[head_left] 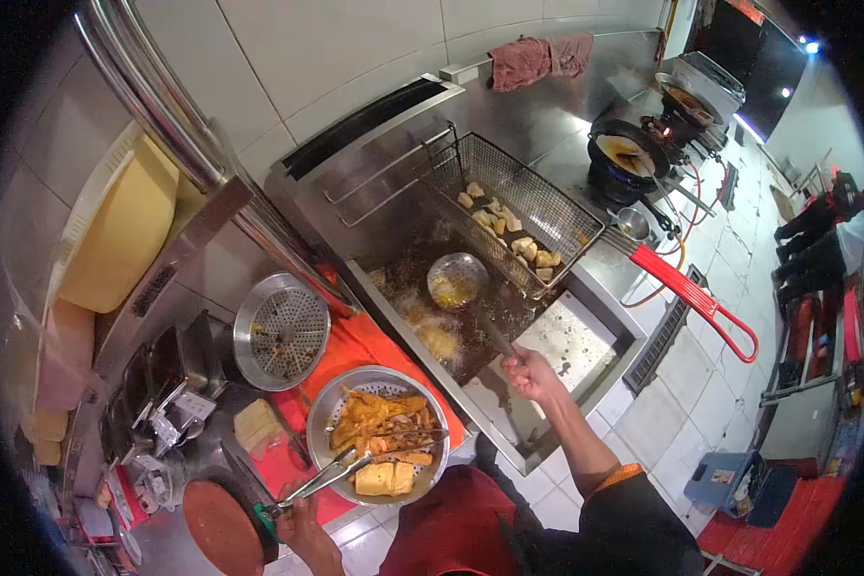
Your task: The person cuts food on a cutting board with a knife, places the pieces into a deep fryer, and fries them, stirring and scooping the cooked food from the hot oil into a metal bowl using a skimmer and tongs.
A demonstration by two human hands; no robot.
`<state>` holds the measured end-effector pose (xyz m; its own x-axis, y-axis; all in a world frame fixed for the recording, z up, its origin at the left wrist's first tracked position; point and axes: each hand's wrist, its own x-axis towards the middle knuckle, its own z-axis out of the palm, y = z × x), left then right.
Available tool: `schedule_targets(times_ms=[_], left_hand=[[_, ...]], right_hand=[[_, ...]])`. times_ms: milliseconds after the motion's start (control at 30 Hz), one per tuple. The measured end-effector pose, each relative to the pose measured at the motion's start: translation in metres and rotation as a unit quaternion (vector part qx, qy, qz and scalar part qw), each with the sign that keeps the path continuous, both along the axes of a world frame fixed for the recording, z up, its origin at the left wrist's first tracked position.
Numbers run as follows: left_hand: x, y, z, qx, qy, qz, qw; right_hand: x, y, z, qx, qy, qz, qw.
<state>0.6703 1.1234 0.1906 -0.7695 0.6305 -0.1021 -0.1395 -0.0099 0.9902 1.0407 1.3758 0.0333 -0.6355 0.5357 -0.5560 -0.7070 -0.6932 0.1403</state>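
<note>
My right hand (531,372) is closed round the handle of a ladle (458,280), whose bowl sits at the surface of the dark oil in the fryer (616,382). Beside the ladle, pale food (436,338) bubbles in the oil. My left hand (298,521) grips metal tongs (328,477); their tips reach into a perforated metal bowl (439,461) of fried food, touching or just above the pieces. A wire basket (547,197) with a red handle (677,280) holds several light chunks over the fryer's back part.
An empty-looking strainer (283,331) stands left of the fryer, near an orange cloth (341,360). A brown round lid or board (223,528) lies lower left. Two woks (628,154) sit on burners at upper right. Red cloths (538,60) hang at the back.
</note>
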Motion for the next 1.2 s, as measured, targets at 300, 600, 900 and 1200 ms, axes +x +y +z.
schedule_targets(times_ms=[300,600,900,1200], left_hand=[[0.006,0.007,0.006,0.000,-0.010,-0.009,1.000],[0.013,0.008,0.012,0.008,-0.015,-0.011,1.000],[0.006,0.001,0.013,0.008,-0.014,-0.003,1.000],[0.011,0.007,0.020,0.002,0.005,-0.003,1.000]], right_hand=[[0.056,-0.046,0.045,0.147,-0.440,0.015,0.886],[0.031,-0.050,0.041,0.161,-0.426,0.108,0.884],[0.010,-0.053,0.010,0.036,-0.243,0.072,0.967],[-0.017,0.004,-0.014,-0.042,-0.043,0.025,0.998]])
